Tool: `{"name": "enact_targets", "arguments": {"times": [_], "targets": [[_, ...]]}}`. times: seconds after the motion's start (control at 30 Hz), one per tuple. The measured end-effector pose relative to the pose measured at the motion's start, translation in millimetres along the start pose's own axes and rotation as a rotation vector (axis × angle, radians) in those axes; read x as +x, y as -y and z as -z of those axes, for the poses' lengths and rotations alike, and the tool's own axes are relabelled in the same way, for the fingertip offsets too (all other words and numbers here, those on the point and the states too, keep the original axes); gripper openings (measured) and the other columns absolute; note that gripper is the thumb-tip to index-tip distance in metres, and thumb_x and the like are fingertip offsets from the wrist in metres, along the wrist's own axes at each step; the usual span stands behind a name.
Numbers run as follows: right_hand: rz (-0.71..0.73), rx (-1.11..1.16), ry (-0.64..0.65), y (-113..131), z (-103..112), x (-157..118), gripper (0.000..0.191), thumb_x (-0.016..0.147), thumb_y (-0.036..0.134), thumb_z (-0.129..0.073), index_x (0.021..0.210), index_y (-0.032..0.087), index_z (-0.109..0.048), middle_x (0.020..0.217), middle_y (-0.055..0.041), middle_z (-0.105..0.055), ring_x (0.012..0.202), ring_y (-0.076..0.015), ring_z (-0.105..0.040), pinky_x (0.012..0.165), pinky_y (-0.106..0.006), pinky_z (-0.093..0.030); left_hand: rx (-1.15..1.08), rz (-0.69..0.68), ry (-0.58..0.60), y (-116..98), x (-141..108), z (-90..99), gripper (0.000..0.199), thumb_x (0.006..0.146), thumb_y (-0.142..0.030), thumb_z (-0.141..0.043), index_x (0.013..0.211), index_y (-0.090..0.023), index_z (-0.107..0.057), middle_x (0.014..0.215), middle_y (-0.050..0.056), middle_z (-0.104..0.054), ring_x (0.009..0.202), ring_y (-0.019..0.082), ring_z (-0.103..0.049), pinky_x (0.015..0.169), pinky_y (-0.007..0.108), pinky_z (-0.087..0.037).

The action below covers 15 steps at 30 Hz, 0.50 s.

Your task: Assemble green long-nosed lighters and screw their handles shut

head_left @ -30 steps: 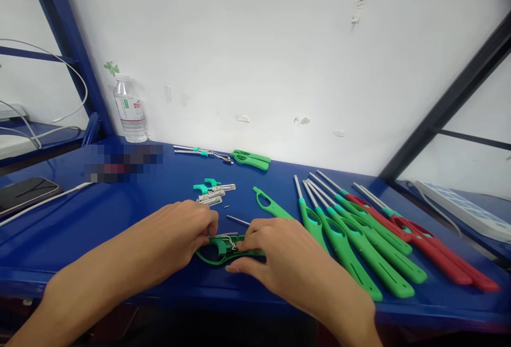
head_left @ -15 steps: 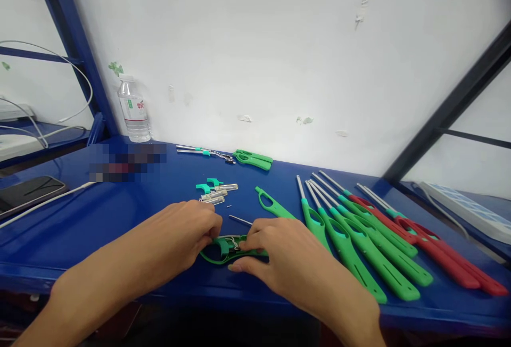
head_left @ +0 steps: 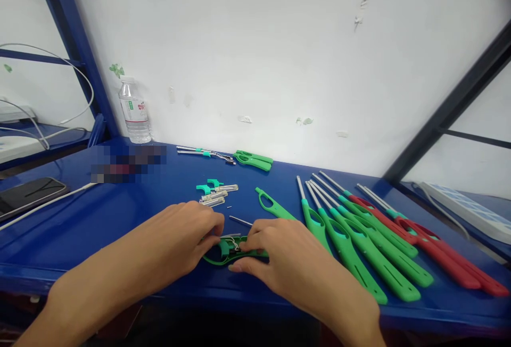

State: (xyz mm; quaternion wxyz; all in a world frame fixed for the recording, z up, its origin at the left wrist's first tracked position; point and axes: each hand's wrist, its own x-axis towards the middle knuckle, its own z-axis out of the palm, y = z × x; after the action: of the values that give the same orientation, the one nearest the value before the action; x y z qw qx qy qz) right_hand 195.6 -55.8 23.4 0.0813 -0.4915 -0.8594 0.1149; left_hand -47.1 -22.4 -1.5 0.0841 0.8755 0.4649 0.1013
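Note:
An opened green lighter shell (head_left: 215,264) lies near the table's front edge, with a teal trigger (head_left: 224,250) and thin wires (head_left: 235,242) inside. My left hand (head_left: 197,227) pinches at the shell's left end; its fingertips and what they grip there are partly hidden. A thin pale strip (head_left: 231,235) shows along the shell's upper edge beside them. My right hand (head_left: 275,240) holds the shell's handle end, fingertips pressed in by the wires and thumb below. Behind the hands are a thin metal rod (head_left: 240,221) and another green half shell (head_left: 275,207).
Long-necked green lighters (head_left: 359,251) and red lighters (head_left: 443,251) lie to the right. Clear fuel tanks (head_left: 213,197), teal triggers (head_left: 203,189) and a tiny metal piece (head_left: 229,207) lie behind my left hand. Further back are metal tubes (head_left: 194,152), green shells (head_left: 255,162) and a bottle (head_left: 136,113).
My left hand has shifted slightly right at the shell's end, and the pale strip now stands a little apart from the shell's upper edge. The right hand has hardly moved.

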Motion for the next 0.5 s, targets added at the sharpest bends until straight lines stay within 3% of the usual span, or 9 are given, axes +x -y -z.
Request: {"name": "enact_targets", "arguments": {"times": [0.5], "targets": [[0.010, 0.002, -0.001, -1.0, -0.2, 0.9, 0.023, 0.105, 0.048, -0.081, 0.102, 0.029, -0.093, 0.100, -0.0023, -0.086, 0.093, -0.0254, -0.079, 0.076, -0.035, -0.045, 0.021, -0.041, 0.034, 2.6, 8.4, -6.5, 0.023, 0.107, -0.017, -0.054, 0.087, -0.027, -0.063, 0.086, -0.001, -0.073, 0.077, 0.023, -0.064, 0.066, 0.038, -0.030]]}}
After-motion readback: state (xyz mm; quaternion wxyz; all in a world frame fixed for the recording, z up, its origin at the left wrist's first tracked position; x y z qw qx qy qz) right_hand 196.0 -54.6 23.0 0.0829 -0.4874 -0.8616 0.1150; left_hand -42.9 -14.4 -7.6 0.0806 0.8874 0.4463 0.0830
